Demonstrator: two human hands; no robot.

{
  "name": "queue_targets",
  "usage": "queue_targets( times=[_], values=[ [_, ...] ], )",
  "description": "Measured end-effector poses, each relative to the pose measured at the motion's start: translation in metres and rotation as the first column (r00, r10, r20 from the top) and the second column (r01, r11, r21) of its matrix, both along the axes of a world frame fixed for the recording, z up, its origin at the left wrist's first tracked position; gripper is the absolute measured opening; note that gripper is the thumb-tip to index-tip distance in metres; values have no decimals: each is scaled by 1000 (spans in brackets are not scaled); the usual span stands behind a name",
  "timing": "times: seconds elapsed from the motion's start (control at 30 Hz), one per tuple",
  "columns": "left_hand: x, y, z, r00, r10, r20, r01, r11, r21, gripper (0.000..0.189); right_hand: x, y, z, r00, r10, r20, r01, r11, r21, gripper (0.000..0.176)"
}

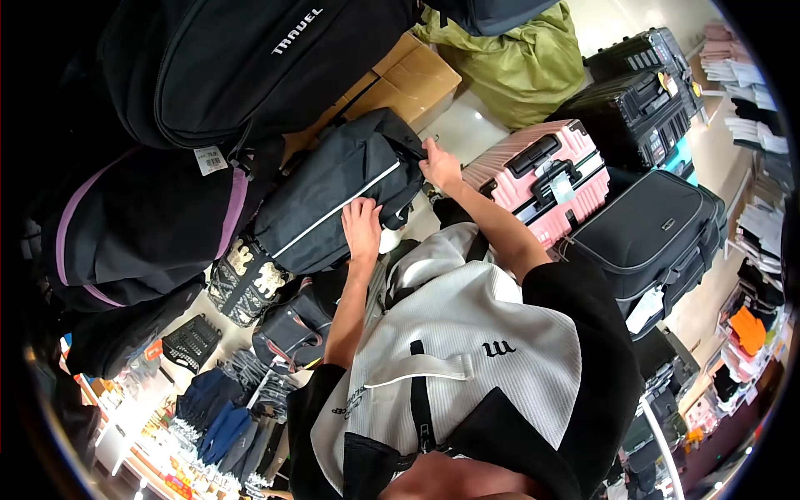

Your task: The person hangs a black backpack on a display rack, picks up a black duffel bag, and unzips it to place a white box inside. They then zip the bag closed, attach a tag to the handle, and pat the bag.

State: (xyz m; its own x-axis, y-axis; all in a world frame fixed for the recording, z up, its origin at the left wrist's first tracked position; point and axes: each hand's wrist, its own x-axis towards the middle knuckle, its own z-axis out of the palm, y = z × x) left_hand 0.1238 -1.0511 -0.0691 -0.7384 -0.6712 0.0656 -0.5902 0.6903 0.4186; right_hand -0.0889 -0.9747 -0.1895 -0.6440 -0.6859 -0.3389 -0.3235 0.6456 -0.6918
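Observation:
A black bag (325,187) with a white piping line lies slantwise in front of me. My left hand (362,227) rests on its near side by the piping, fingers spread on the fabric and thumb hidden. At the bag's right end my right hand (440,167) is closed on the dark edge, with the fingertips partly out of sight. Beyond the bag is a brown cardboard box (417,79). A pink hard-shell suitcase (521,158) stands right of my right hand.
Large black bags, one marked TRAVEL (296,32), crowd the left and top. An olive cover (521,62) is at the top. Black suitcases (658,212) stand at the right. An elephant-print bag (246,282), a black basket (192,342) and hanging clothes (221,421) are at lower left.

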Motion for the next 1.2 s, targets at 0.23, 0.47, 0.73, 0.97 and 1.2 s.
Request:
queue_targets(
  times=[0.23, 0.47, 0.73, 0.97, 1.2],
  values=[
    [7, 2, 4, 998, 33, -51, -32, 999, 19, 13, 7, -21, 28, 941, -52, -334, -46, 960, -278, 46],
    [12, 2, 0, 988, 29, -153, -30, 1000, -1, 13, -3, -24, 53, 449, 650, -613, -776, 624, 93, 24],
    [10, -4, 7, 970, 14, -244, -20, 1000, -20, 12, 21, -67, -1, 836, 539, 102, -545, 838, 38, 47],
    [9, -6, 11, 956, 2, -294, -7, 1000, -15, 12, 11, -62, -51, 933, -65, 354, 12, 989, 150, 60],
    [11, -6, 11, 965, -24, -260, 22, 1000, -13, 13, 3, -86, -75, 731, -66, 679, -27, 992, 126, 58]
  ],
)
